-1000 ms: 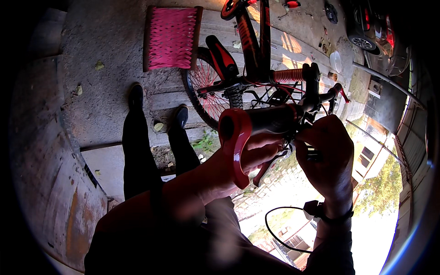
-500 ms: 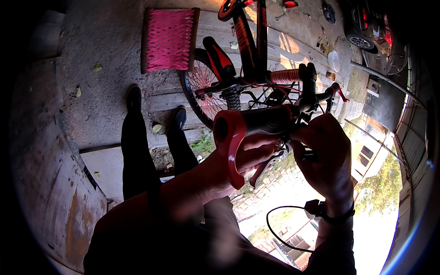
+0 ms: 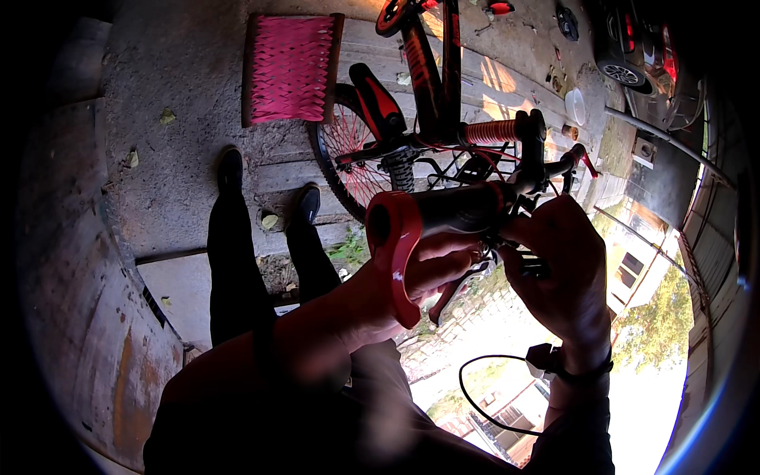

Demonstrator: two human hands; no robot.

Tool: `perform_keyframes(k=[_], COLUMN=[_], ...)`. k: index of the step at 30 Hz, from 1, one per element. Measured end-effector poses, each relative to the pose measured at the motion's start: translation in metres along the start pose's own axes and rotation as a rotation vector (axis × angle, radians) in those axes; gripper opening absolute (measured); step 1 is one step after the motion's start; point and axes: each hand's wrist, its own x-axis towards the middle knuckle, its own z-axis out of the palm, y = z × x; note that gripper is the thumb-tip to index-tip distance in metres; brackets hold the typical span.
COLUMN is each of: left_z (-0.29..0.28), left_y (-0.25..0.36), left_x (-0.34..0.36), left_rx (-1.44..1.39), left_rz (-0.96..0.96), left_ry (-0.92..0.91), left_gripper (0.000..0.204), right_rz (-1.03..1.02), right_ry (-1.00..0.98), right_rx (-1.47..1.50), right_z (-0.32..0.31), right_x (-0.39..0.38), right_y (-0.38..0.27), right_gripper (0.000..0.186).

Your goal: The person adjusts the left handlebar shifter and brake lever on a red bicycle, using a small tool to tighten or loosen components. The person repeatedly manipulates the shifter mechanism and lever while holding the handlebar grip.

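A bicycle handlebar with a black grip (image 3: 463, 210) and a red bar end (image 3: 394, 245) stands in front of me. My left hand (image 3: 431, 265) is just under the grip. Its fingers close round the dark brake lever (image 3: 455, 297), whose tip sticks out below them. Beside the inner end of the grip, my right hand (image 3: 562, 265) is pinched at the lever's mount. What its fingertips hold is hidden by the fingers. A dark band with a box (image 3: 543, 359) and a looped black cable is on my right wrist.
The bicycle's black and red frame (image 3: 423, 75) runs away from me, its front wheel (image 3: 360, 158) to the left. A pink woven stool (image 3: 291, 67) stands beyond the wheel. A white tub (image 3: 575, 106) and a parked car (image 3: 633, 55) are at the far right.
The view has shifted very slightly. Both hands keep nearly the same places and grips at the handlebar.
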Motion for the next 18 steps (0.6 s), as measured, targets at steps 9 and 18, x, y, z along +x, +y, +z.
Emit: perform_keyframes(k=[9, 18], left_z=[0.0019, 0.0011], left_y=[0.0019, 0.0003], left_x=[-0.0006, 0.0001], left_rx=[-0.027, 0.001], left_rz=[-0.028, -0.012], left_ry=[0.018, 0.015], left_gripper=[0.041, 0.042], right_rz=[-0.023, -0.049], right_ry=[-0.032, -0.012], right_rx=[-0.011, -0.021], right_z=[-0.0041, -0.0011], right_x=[0.0014, 0.0011], right_y=[0.0001, 0.0026], right_gripper=[0.026, 0.025])
